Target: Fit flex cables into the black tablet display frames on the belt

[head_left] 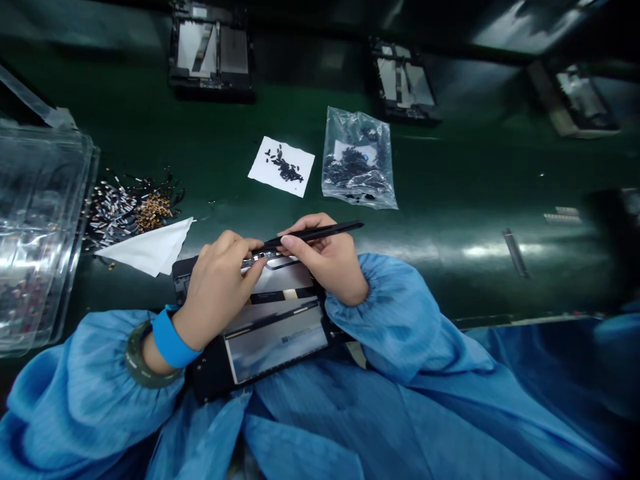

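Note:
My right hand [333, 260] is closed around a slim black tool [335, 231], probably tweezers, its far end pointing right. The tool's other end reaches left to the fingertips of my left hand [217, 280]. Thumb and fingers of that left hand pinch a small silver-and-black part [261, 255], mostly covered by the fingers. Both hands are over the upper edge of an opened black electronic device [213, 370], which lies tilted in front of my body. Inside it are a grey-white panel [277, 343] and a dark flat cable; my left hand hides its upper left.
A white paper [260, 167] with small black pieces and a clear bag [357, 180] of black parts lie ahead. To the left are a heap of small parts [120, 207], a folded white sheet [150, 250] and clear plastic trays [85, 153]. Similar opened devices [234, 52] stand farther back.

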Demonstrator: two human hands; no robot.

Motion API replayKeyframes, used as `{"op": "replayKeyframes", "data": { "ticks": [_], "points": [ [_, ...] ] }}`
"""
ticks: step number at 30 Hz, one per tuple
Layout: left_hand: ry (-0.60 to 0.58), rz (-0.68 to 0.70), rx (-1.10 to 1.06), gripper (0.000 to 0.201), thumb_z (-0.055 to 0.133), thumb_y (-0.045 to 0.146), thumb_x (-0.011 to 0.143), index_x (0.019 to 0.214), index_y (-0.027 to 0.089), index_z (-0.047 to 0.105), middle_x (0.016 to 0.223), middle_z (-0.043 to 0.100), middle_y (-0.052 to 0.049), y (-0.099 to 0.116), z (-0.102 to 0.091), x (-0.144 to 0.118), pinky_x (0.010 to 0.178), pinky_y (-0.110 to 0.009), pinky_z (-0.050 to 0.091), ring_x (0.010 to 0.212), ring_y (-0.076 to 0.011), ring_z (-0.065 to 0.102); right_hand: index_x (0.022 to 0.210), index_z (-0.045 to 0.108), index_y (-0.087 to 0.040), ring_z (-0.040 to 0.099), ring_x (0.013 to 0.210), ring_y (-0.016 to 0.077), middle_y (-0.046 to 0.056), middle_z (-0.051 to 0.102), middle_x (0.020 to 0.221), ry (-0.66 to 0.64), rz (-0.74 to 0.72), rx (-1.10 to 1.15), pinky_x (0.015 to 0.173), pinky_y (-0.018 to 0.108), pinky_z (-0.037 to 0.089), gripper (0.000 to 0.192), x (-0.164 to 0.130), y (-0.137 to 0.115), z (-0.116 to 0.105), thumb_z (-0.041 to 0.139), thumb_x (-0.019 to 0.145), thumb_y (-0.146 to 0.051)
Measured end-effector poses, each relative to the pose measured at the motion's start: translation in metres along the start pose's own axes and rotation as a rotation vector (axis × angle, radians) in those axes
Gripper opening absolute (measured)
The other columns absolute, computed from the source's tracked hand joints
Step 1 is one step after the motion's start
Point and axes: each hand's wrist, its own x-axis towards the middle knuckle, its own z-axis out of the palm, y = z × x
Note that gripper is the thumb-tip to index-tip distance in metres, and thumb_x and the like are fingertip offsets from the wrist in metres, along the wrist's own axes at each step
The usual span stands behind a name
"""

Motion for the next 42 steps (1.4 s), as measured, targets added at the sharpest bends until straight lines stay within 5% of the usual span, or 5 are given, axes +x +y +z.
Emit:
{"op": "replayKeyframes", "data": {
  "ticks": [7,12,18,27,42],
  "points": [
    [0.012,-0.015,-0.035,0.013,0.058,0.022,0.088,0.094,0.019,0.069,0.083,0.059,-0.003,0.000,0.000,0.000,0.070,-0.033,0.041,0.078,-0.0195,0.058,0.088,0.060,-0.020,0.067,0.074,0.0131,0.001,0.068,0.084,0.028,0.003,-0.009,0.069,0.028,0.057,0.033,0.000,0.001,0.000,0.074,0.077,-0.047],
    [0.045,0.117,0.002,0.020,0.052,0.027,0.093,0.089,0.019,0.070,0.083,0.061,-0.004,-0.005,-0.002,-0.010,0.069,-0.034,0.042,0.080,-0.0216,0.059,0.085,0.060,-0.020,0.065,0.069,0.0115,0.000,0.067,0.082,-0.044,-0.041,-0.089,0.065,0.026,0.055,0.027,-0.002,-0.003,-0.001,0.072,0.079,-0.044],
    [0.078,0.141,0.081,0.026,0.052,0.028,0.094,0.110,0.015,0.067,0.086,0.062,-0.006,-0.007,0.001,-0.011,0.067,-0.036,0.042,0.080,-0.0235,0.060,0.085,0.061,-0.020,0.064,0.071,0.0111,0.001,0.064,0.086,-0.036,-0.075,-0.129,0.065,0.026,0.054,0.021,-0.002,-0.004,-0.001,0.069,0.083,-0.039],
    [0.118,0.375,0.147,0.026,0.053,0.013,0.093,0.117,0.011,0.063,0.090,0.063,-0.008,-0.009,-0.003,-0.027,0.076,-0.035,0.041,0.088,-0.0206,0.060,0.084,0.061,-0.019,0.064,0.069,0.0108,0.001,0.066,0.086,-0.104,-0.106,-0.192,0.066,0.026,0.053,0.018,-0.002,-0.007,-0.002,0.067,0.085,-0.036],
    [0.099,0.427,0.222,0.034,0.052,0.005,0.090,0.122,0.010,0.061,0.094,0.064,-0.011,-0.010,0.000,-0.036,0.083,-0.041,0.042,0.087,-0.0231,0.058,0.083,0.061,-0.019,0.063,0.070,0.0107,0.000,0.067,0.082,-0.138,-0.213,-0.303,0.064,0.023,0.051,0.011,0.000,-0.007,-0.002,0.067,0.085,-0.028]
  ]
}}
